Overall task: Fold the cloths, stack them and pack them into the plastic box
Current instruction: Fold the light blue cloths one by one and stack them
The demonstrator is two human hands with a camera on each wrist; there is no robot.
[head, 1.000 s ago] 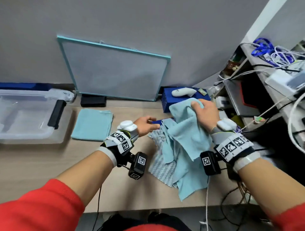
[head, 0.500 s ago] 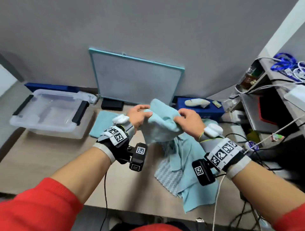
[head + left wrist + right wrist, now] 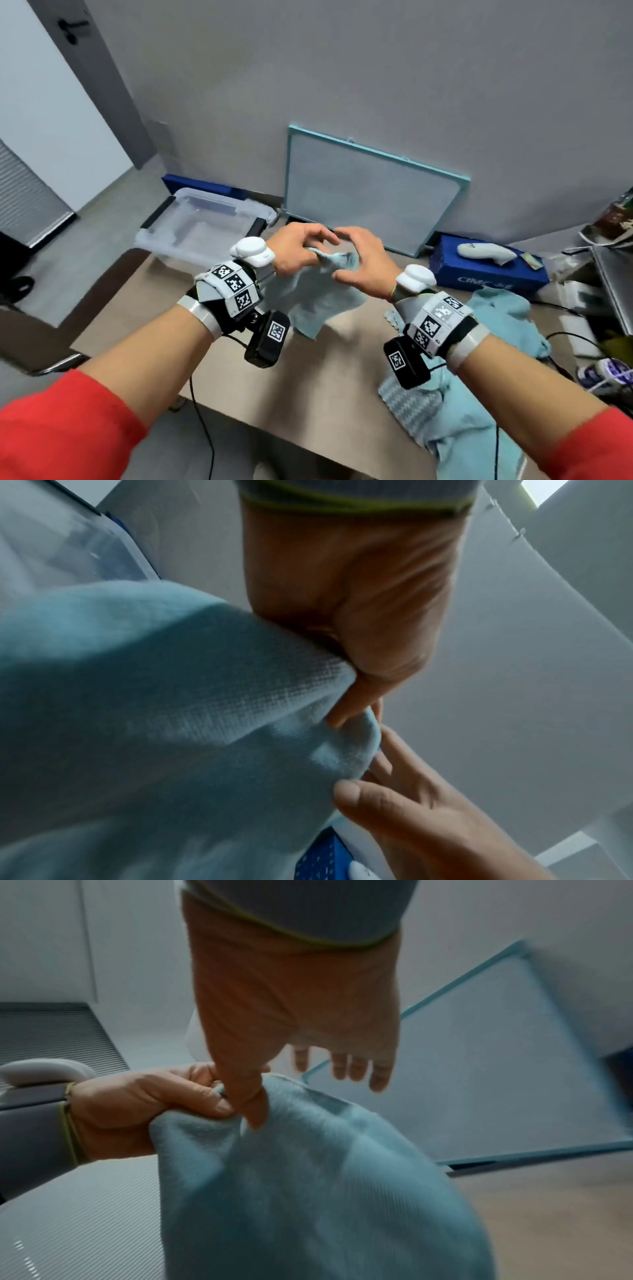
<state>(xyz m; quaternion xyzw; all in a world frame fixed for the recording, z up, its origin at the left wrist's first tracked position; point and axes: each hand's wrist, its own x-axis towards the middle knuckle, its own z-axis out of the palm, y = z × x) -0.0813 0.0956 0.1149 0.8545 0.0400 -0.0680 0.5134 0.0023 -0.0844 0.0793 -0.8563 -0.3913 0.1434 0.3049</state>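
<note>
I hold a light blue cloth up over the desk, and it hangs down from both hands. My left hand grips its bunched top edge in a fist. My right hand is right beside it, the thumb pressed on the near side of the cloth and the fingers reaching over the far side. The clear plastic box stands open at the desk's back left corner. A heap of unfolded blue cloths and a striped one lies under my right forearm.
A teal-framed whiteboard leans on the wall behind my hands. A blue carton with a white controller on it sits at the back right, next to cluttered shelves and cables. Bare desk lies between my forearms.
The cloth came off the heap and rose in front of me. My hands drew close together at its top edge, and my view swung left and upward.
</note>
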